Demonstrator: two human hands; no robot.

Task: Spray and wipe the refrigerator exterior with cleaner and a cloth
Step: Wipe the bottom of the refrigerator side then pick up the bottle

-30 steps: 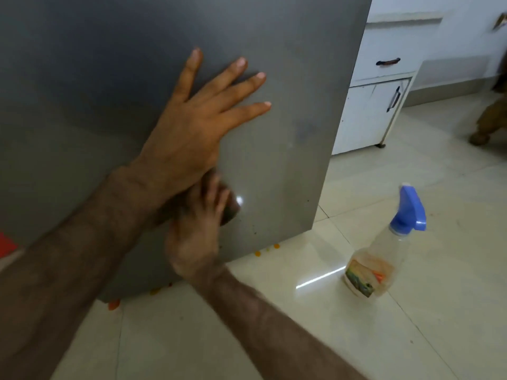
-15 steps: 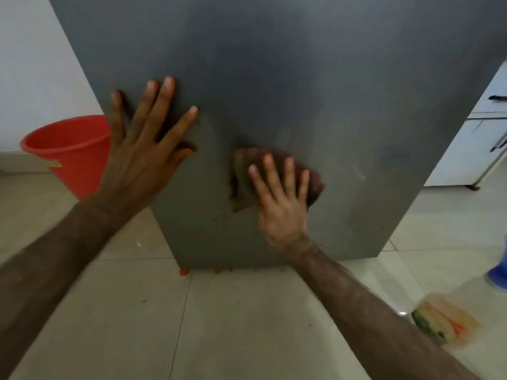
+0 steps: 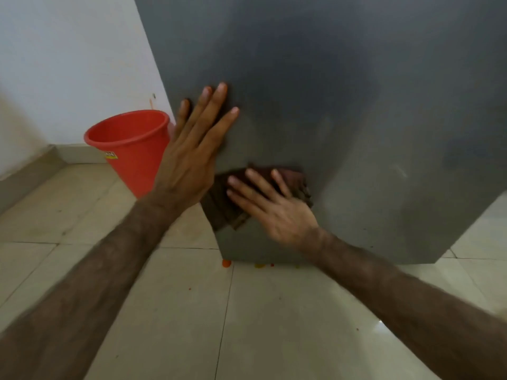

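Observation:
The grey refrigerator [image 3: 343, 111] fills the upper right of the head view, its side panel facing me. My left hand [image 3: 192, 149] lies flat on the panel near its left edge, fingers spread, holding nothing. My right hand [image 3: 271, 204] presses a dark brown cloth [image 3: 227, 207] flat against the lower part of the panel, close to the left corner. The hand is blurred by motion. The spray bottle is out of view.
A red plastic bucket [image 3: 129, 144] stands on the floor left of the refrigerator, by the white wall [image 3: 68, 64]. The floor is pale tile [image 3: 178, 311], with small orange bits [image 3: 226, 263] at the refrigerator's base.
My view has swung left, so the spray bottle and white cabinet have left the frame. My right hand has slid the cloth left toward the panel's corner; my left hand stays planted.

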